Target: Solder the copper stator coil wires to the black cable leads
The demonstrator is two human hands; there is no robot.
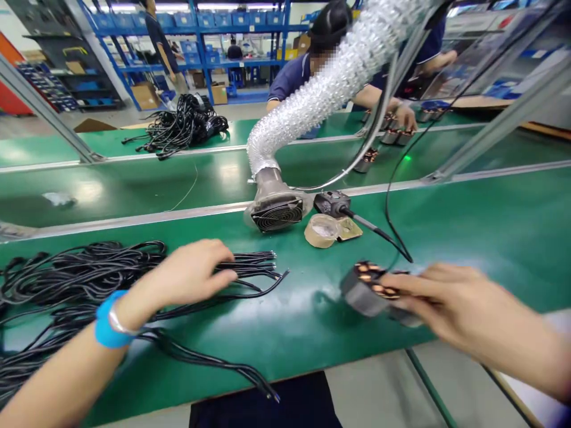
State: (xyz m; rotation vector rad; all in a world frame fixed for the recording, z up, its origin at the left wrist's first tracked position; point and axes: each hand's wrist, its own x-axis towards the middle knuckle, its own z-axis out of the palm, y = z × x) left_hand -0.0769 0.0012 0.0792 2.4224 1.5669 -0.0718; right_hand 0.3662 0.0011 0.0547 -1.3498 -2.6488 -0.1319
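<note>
The right hand (459,306) grasps a copper motor coil (363,291), a second one partly hidden under its fingers.
Well left of that grip, the left hand (194,270) lies over black cables (84,273); whether it clasps any, I can't tell. Just beyond the coil come a cord (379,233), a round tub (320,233) and a silver hose's (312,113) fan (277,216).

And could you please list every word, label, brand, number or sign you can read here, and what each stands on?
There is no readable text.
Pale tags on the blue shelves: too small to read.
Red mark at the upper right: too blurred to read.
Black cables and the copper coils by the right hand: none I can make out.
</note>
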